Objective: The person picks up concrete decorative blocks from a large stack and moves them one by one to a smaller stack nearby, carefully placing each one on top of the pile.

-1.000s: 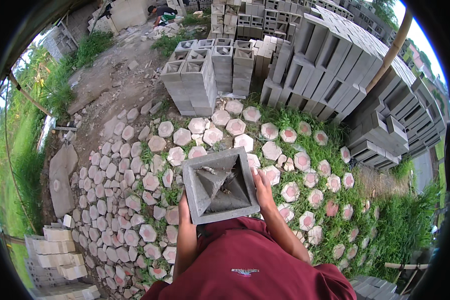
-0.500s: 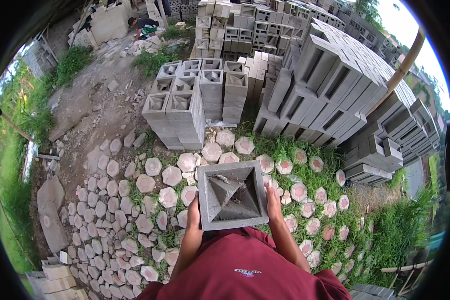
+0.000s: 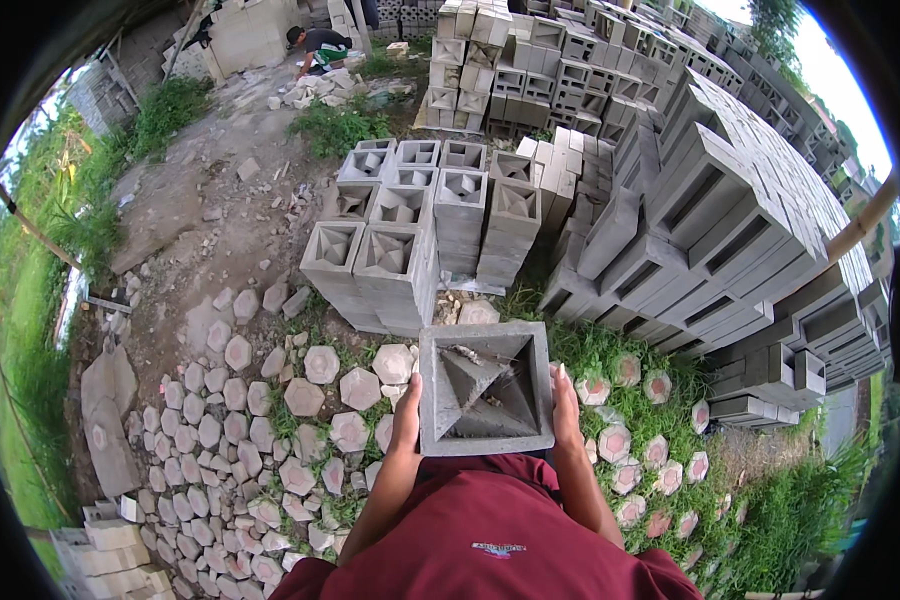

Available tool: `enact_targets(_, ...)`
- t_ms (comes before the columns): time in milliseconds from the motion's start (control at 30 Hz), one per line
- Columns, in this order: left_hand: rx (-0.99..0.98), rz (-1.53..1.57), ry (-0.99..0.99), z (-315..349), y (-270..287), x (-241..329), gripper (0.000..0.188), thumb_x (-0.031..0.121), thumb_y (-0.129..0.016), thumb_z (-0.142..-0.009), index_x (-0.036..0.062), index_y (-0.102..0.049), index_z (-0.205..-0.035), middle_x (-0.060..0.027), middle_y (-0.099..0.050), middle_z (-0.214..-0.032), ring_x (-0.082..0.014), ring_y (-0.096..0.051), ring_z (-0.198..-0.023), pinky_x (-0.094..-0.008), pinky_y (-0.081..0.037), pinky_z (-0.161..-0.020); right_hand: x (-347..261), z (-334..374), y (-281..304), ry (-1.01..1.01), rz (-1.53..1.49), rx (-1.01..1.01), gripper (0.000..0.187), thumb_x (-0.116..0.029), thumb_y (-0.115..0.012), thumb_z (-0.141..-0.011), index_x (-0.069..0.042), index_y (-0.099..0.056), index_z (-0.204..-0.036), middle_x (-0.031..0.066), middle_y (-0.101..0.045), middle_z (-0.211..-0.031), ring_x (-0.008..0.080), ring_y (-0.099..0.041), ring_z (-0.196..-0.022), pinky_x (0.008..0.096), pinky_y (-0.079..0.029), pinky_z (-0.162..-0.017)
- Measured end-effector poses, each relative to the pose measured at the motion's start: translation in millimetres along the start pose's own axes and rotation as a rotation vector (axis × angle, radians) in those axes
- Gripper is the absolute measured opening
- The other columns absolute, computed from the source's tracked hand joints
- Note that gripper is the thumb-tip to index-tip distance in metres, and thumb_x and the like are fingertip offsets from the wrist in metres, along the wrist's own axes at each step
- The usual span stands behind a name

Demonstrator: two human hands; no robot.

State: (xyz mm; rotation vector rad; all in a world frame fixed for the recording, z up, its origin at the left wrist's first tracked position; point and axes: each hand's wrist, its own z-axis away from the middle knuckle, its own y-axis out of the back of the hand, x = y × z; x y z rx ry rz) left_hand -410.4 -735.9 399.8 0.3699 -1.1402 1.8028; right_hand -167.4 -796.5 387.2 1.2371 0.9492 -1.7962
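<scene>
A square grey concrete vent block (image 3: 486,388) with a slanted, pyramid-like hollow is held up in front of my body. My left hand (image 3: 407,418) presses flat along its left side, and my right hand (image 3: 566,408) grips the right side, fingers pointing forward. The block's open face is turned up toward me, with crumbs of debris lying inside. Just beyond it stand stacked vent blocks (image 3: 385,255) of the same kind, in columns with their hollow tops showing.
Hexagonal pavers (image 3: 360,388) with grass between them cover the ground. A tall stack of hollow concrete blocks (image 3: 695,215) rises at the right, crossed by a bamboo pole (image 3: 863,222). Far back left, a person (image 3: 322,48) crouches by rubble (image 3: 315,88). Pale blocks (image 3: 120,560) lie at lower left.
The stacks and pavers ahead appear nearer and shifted right and down in view. The block remains between both my hands, slightly further right in the picture.
</scene>
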Motion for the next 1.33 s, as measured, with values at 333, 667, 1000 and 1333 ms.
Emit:
enact_targets(333,-0.094,0.026,-0.083,-148.3,-73.1,53.8,0.068,0.049,-0.057,-0.088,0.002,-0.04,-0.134,-0.0128,-0.054,-0.122,-0.0253,-0.054,-0.109,-0.039,-0.044,-0.092,-105.0,-227.5,-39.3,0.116,0.05,-0.309,0.05,-0.046,-0.049,-0.094,0.0,-0.056,-0.112,0.002,-0.055,-0.101,0.0112,-0.046,-0.098,0.0262,-0.034,-0.09)
enact_targets(667,-0.041,0.366,-0.159,-248.6,-146.2,108.3,0.04,0.02,-0.064,-0.076,0.0014,-0.052,-0.109,-0.0118,-0.06,-0.092,-0.0248,-0.063,-0.079,-0.0378,-0.052,-0.066,-257.4,-384.1,-124.4,0.121,0.406,-0.718,0.067,-0.051,-0.052,-0.09,0.007,-0.049,-0.124,0.0194,-0.056,-0.119,0.0236,-0.049,-0.117,0.0336,-0.033,-0.101)
enact_targets(1000,-0.193,0.486,-0.252,-379.6,-137.1,165.3,0.06,0.025,-0.066,-0.075,0.0022,-0.043,-0.126,-0.0151,-0.056,-0.11,-0.0303,-0.057,-0.1,-0.0422,-0.049,-0.085,-213.7,-359.3,-161.2,-0.026,-0.068,-0.459,0.103,-0.026,-0.071,-0.083,-0.007,0.008,-0.146,0.0223,-0.009,-0.15,0.0394,-0.018,-0.137,0.0487,-0.024,-0.108)
enact_targets(1333,-0.176,0.064,-0.509,-441.2,-167.5,240.2,0.093,0.021,-0.079,-0.067,0.001,-0.026,-0.141,-0.0126,-0.044,-0.129,-0.0214,-0.041,-0.119,-0.0362,-0.031,-0.102,-213.7,-440.8,-233.8,-0.133,-0.03,-0.261,0.028,-0.014,-0.062,-0.085,-0.01,-0.056,-0.112,0.0129,-0.063,-0.096,0.0233,-0.065,-0.082,0.0371,-0.053,-0.074)
